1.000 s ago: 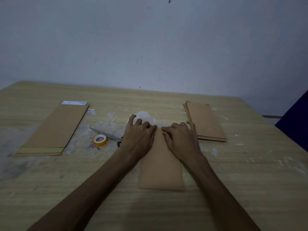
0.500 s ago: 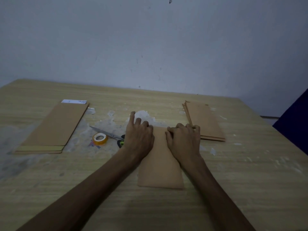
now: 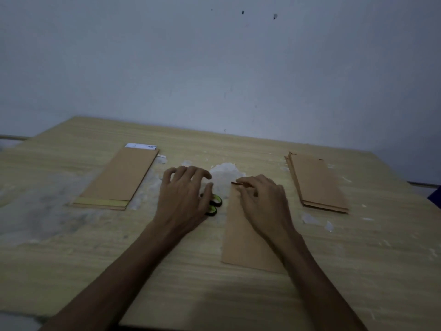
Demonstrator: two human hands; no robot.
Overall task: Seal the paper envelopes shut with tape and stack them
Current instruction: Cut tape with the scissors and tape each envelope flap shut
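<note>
A brown paper envelope [image 3: 243,242] lies lengthwise on the table in front of me. My right hand [image 3: 263,201] rests on its far end, and the bent fingertips pinch the folded top edge. My left hand [image 3: 185,194] is off the envelope to the left, with its fingers spread and holding nothing, over the scissors [image 3: 214,204], of which only the green-black handles show. The tape roll is hidden under that hand. A stack of envelopes with yellow tape along the near edge [image 3: 117,180] lies at the left, and another brown stack [image 3: 317,182] lies at the right.
The wooden table [image 3: 71,259] carries white scraps and smears around the middle [image 3: 225,172] and by the right stack [image 3: 310,218]. A white slip [image 3: 140,146] sticks out behind the left stack. A plain wall stands right behind the table.
My left hand has left the envelope's top and moved left over the scissors and tape. The right hand stays on the folded end. The view has shifted a little to the left.
</note>
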